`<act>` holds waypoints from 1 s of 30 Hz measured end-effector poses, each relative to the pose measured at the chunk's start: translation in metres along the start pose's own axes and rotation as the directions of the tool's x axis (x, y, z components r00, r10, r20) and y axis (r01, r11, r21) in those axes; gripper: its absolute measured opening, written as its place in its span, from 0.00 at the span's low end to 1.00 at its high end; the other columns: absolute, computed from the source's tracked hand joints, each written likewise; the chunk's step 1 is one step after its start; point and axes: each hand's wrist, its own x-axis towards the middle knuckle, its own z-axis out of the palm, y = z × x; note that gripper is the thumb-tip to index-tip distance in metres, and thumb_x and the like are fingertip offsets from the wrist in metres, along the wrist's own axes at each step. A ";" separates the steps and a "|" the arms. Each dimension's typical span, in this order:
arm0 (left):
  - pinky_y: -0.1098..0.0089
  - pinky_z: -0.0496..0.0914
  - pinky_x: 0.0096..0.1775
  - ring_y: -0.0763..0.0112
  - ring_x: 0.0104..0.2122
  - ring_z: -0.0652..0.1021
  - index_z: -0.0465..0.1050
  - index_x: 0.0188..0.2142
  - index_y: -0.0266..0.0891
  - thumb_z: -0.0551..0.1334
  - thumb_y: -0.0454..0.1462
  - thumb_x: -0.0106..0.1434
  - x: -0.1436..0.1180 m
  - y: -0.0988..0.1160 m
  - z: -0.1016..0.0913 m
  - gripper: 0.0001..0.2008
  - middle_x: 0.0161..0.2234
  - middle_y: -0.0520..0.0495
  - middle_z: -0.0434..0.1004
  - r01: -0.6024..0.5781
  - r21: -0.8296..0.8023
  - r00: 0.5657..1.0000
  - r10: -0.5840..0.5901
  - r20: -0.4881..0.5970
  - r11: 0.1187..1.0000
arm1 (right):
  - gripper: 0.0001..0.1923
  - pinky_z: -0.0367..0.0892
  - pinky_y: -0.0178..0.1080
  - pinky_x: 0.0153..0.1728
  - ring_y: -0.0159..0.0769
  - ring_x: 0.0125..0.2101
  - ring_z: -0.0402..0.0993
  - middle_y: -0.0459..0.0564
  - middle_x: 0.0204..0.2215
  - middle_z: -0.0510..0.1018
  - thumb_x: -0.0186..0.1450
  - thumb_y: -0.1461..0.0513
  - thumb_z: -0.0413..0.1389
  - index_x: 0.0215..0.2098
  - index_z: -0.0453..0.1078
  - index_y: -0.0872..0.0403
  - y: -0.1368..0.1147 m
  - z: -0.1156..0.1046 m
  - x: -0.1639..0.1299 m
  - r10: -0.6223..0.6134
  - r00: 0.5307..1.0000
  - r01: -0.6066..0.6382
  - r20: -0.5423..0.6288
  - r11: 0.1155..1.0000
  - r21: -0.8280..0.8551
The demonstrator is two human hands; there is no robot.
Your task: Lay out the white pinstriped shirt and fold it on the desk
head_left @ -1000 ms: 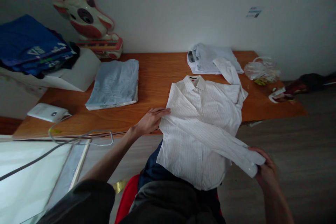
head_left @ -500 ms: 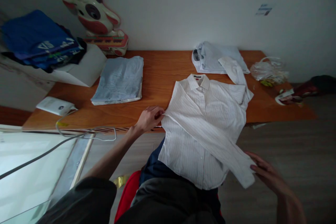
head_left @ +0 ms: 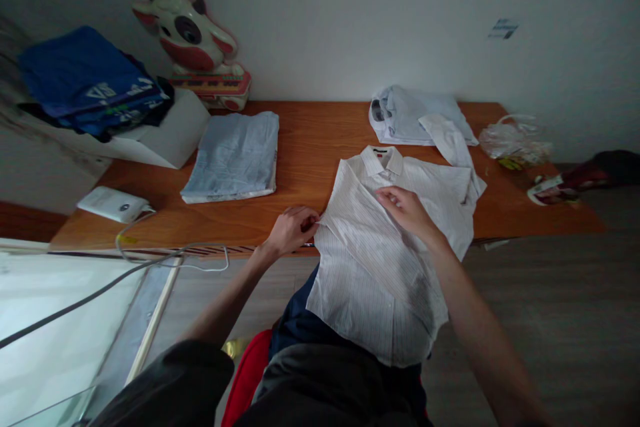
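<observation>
white striped shirt (head_left: pixel 385 267): left hand (head_left: pixel 293 230) pinches its edge shut, right hand (head_left: pixel 407 210) rests loosely open on it.

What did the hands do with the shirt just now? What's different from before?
The right hand let go of the sleeve cuff at the lower right and moved up onto the chest of the white striped shirt, near the collar. The sleeve no longer lies stretched across the front. The left hand stayed pinching the shirt's left edge at the table rim.

White lettering on blue cloth (head_left: pixel 95 90), unreadable.
</observation>
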 end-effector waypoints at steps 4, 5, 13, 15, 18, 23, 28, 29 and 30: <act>0.63 0.71 0.45 0.64 0.37 0.80 0.80 0.48 0.45 0.65 0.37 0.70 -0.002 0.000 -0.001 0.08 0.38 0.50 0.82 -0.042 0.005 0.999 0.042 0.012 0.999 | 0.16 0.73 0.44 0.51 0.47 0.49 0.82 0.59 0.49 0.86 0.76 0.54 0.55 0.49 0.80 0.53 -0.014 0.053 0.092 -0.032 0.999 0.036 0.021 0.965 -0.261; 0.62 0.71 0.46 0.64 0.38 0.80 0.79 0.49 0.45 0.65 0.36 0.70 -0.002 0.000 -0.001 0.09 0.39 0.49 0.82 -0.047 0.006 0.999 0.047 0.013 0.999 | 0.16 0.72 0.43 0.51 0.48 0.49 0.82 0.60 0.48 0.86 0.76 0.54 0.54 0.48 0.81 0.54 -0.015 0.062 0.107 0.002 1.000 0.008 0.031 0.948 -0.318; 0.58 0.73 0.50 0.59 0.45 0.82 0.79 0.52 0.46 0.64 0.30 0.66 -0.002 0.004 -0.002 0.17 0.45 0.47 0.84 -0.088 -0.007 0.996 0.088 0.018 0.996 | 0.11 0.68 0.39 0.43 0.46 0.44 0.82 0.52 0.43 0.88 0.71 0.56 0.57 0.42 0.82 0.49 -0.011 0.087 0.155 0.234 0.972 -0.213 -0.004 0.877 -0.430; 0.57 0.73 0.50 0.58 0.46 0.82 0.79 0.51 0.46 0.64 0.29 0.66 -0.001 0.005 -0.002 0.16 0.45 0.47 0.84 -0.079 0.001 0.997 0.079 0.018 0.997 | 0.11 0.68 0.40 0.44 0.46 0.44 0.82 0.52 0.42 0.88 0.71 0.56 0.57 0.41 0.83 0.49 -0.010 0.091 0.159 0.225 0.974 -0.210 -0.021 0.869 -0.447; 0.57 0.73 0.49 0.57 0.46 0.82 0.79 0.45 0.46 0.64 0.31 0.68 0.001 0.006 -0.002 0.10 0.43 0.46 0.83 -0.056 0.022 0.998 0.056 0.005 0.998 | 0.13 0.67 0.40 0.48 0.45 0.45 0.82 0.51 0.42 0.88 0.73 0.55 0.56 0.41 0.83 0.48 -0.008 0.099 0.162 0.179 0.983 -0.178 -0.036 0.895 -0.409; 0.58 0.73 0.48 0.58 0.45 0.81 0.77 0.42 0.45 0.64 0.31 0.70 0.002 0.008 -0.003 0.06 0.42 0.46 0.83 -0.043 0.035 0.999 0.042 0.011 0.998 | 0.15 0.65 0.40 0.53 0.44 0.53 0.79 0.51 0.47 0.87 0.75 0.59 0.53 0.42 0.83 0.49 -0.001 0.107 0.166 0.131 0.991 -0.130 -0.022 0.930 -0.343; 0.57 0.72 0.49 0.58 0.46 0.81 0.76 0.44 0.44 0.63 0.32 0.71 0.002 0.007 -0.001 0.07 0.43 0.46 0.84 -0.049 0.033 0.999 0.048 0.020 0.998 | 0.12 0.64 0.44 0.53 0.47 0.49 0.81 0.51 0.45 0.88 0.69 0.63 0.57 0.45 0.82 0.49 0.002 0.104 0.183 0.194 0.980 -0.167 0.039 0.915 -0.366; 0.57 0.72 0.49 0.58 0.46 0.81 0.76 0.45 0.44 0.62 0.31 0.71 0.001 0.007 -0.001 0.07 0.44 0.46 0.84 -0.048 0.030 0.999 0.047 0.017 0.998 | 0.11 0.64 0.45 0.53 0.47 0.48 0.81 0.51 0.44 0.88 0.68 0.63 0.58 0.45 0.82 0.49 0.002 0.103 0.186 0.199 0.979 -0.171 0.046 0.919 -0.355; 0.56 0.72 0.50 0.57 0.47 0.81 0.76 0.46 0.44 0.62 0.31 0.71 0.001 0.007 -0.001 0.08 0.44 0.46 0.84 -0.047 0.026 0.999 0.046 0.013 0.999 | 0.11 0.64 0.46 0.53 0.47 0.47 0.81 0.50 0.42 0.88 0.68 0.63 0.58 0.44 0.82 0.49 0.002 0.102 0.187 0.204 0.978 -0.175 0.051 0.926 -0.335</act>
